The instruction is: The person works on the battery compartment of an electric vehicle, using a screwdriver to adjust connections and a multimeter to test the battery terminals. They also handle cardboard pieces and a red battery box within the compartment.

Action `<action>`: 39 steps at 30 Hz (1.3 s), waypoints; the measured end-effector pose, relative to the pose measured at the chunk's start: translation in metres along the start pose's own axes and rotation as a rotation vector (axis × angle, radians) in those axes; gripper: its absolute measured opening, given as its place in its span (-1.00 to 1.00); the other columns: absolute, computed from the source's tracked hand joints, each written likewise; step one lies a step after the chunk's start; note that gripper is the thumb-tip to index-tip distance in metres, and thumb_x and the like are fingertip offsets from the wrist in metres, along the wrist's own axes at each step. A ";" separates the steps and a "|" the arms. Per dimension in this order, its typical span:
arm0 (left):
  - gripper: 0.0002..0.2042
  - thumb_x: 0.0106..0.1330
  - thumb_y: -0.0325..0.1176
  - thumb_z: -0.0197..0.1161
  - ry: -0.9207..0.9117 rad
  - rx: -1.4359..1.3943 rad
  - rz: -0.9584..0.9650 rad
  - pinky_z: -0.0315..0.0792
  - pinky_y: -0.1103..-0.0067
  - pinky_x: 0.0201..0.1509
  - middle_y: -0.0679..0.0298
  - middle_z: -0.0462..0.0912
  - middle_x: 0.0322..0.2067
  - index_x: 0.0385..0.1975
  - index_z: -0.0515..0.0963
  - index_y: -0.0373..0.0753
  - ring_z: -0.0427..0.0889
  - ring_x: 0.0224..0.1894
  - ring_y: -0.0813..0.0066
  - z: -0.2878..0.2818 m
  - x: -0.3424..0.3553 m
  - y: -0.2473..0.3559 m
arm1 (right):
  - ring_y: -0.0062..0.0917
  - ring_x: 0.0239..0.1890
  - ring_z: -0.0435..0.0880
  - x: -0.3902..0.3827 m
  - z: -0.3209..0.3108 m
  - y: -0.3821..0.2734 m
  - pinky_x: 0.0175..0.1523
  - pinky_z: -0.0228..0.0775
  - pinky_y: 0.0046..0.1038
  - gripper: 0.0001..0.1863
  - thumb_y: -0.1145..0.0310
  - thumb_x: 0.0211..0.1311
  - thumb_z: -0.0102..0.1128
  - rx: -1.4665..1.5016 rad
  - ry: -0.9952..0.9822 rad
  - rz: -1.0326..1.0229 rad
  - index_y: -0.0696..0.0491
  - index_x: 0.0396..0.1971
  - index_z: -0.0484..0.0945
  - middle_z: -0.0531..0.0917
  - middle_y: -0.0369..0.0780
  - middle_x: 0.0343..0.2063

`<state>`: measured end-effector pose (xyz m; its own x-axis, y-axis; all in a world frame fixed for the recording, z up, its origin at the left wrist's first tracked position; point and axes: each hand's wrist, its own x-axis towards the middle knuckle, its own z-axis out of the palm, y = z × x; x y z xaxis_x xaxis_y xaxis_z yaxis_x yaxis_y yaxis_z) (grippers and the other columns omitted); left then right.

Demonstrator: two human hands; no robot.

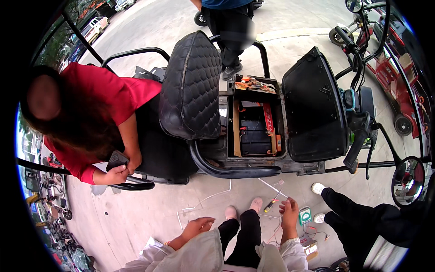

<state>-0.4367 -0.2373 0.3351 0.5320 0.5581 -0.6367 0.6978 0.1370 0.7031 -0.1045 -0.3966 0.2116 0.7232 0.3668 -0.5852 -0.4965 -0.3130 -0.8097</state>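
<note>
My left hand (199, 225) is held low in front of me over the pavement, its fingers loosely bent and nothing visible in them. To the right, my right hand (289, 211) is raised with fingers half curled and apart; I make out nothing in it. Close to it on the ground lies a screwdriver (268, 207) with a yellow and black handle. A green and white device (305, 216) with thin leads is just right of that hand. Beyond both hands, an open compartment (230, 136) of a black three-wheeled vehicle holds dark batteries (254, 136).
A padded black seat (192, 86) is tipped up left of the compartment; a black lid panel (312, 109) stands at its right. A person in red (108, 97) sits at left. Others stand behind (231, 27) and at right (362, 226). A handlebar (358, 140) and mirror (408, 181) jut out.
</note>
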 end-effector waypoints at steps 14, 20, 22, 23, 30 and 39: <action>-0.79 0.32 -0.45 0.04 0.666 0.124 0.653 0.37 0.58 -0.49 0.23 0.54 -0.64 -0.31 0.64 -0.36 0.52 -0.61 0.48 -0.097 0.097 0.195 | -0.64 -0.33 0.57 0.162 0.122 -0.096 -0.26 0.44 -0.58 -0.68 0.37 0.37 0.07 -0.145 -0.431 0.089 0.12 0.07 0.50 0.62 -0.28 -0.31; -0.70 0.25 -0.24 0.04 0.751 0.310 0.604 0.32 0.56 -0.58 0.34 0.42 -0.77 -0.36 0.66 -0.31 0.43 -0.74 0.44 -0.074 0.135 0.178 | -0.54 -0.27 0.59 0.239 0.214 -0.041 -0.20 0.47 -0.51 -0.64 0.40 0.34 0.06 -0.246 -0.477 0.372 0.11 0.11 0.46 0.62 -0.23 -0.30; -0.70 0.24 -0.25 -0.01 0.808 0.458 0.615 0.29 0.55 -0.60 0.40 0.38 -0.77 -0.37 0.67 -0.25 0.39 -0.75 0.47 -0.066 0.146 0.174 | -0.44 -0.27 0.60 0.283 0.223 -0.003 -0.14 0.48 -0.45 -0.63 0.43 0.31 0.07 -0.469 -0.355 0.218 0.13 0.10 0.45 0.62 -0.19 -0.32; -0.71 0.23 -0.26 -0.02 0.802 0.506 0.583 0.29 0.54 -0.55 0.43 0.39 -0.75 -0.37 0.67 -0.22 0.39 -0.71 0.49 -0.066 0.146 0.177 | -0.38 -0.28 0.60 0.302 0.229 0.009 -0.11 0.49 -0.41 -0.62 0.45 0.28 0.06 -0.686 -0.281 -0.001 0.14 0.10 0.45 0.62 -0.16 -0.34; -0.68 0.33 -0.26 -0.12 0.982 0.641 0.749 0.21 0.56 -0.60 0.39 0.33 -0.78 -0.51 0.56 -0.26 0.29 -0.74 0.54 -0.064 0.158 0.162 | 0.00 0.17 0.37 0.281 0.306 0.037 0.26 0.29 -0.27 -0.30 0.48 0.15 0.12 -1.004 -0.527 -0.280 0.22 0.33 0.17 0.34 0.13 0.13; -0.75 0.17 -0.27 -0.02 1.047 0.567 0.785 0.24 0.53 -0.59 0.38 0.33 -0.78 -0.60 0.55 -0.23 0.32 -0.75 0.51 -0.063 0.165 0.155 | 0.02 0.29 0.22 0.258 0.315 0.038 0.40 0.09 -0.22 -0.16 0.41 0.14 0.16 -1.134 -0.539 -0.367 0.36 0.36 -0.04 0.20 0.12 0.28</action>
<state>-0.2711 -0.0720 0.3591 0.4440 0.7060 0.5517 0.6203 -0.6865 0.3793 -0.0881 -0.0375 0.0160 0.3155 0.8075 -0.4983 0.5569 -0.5828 -0.5918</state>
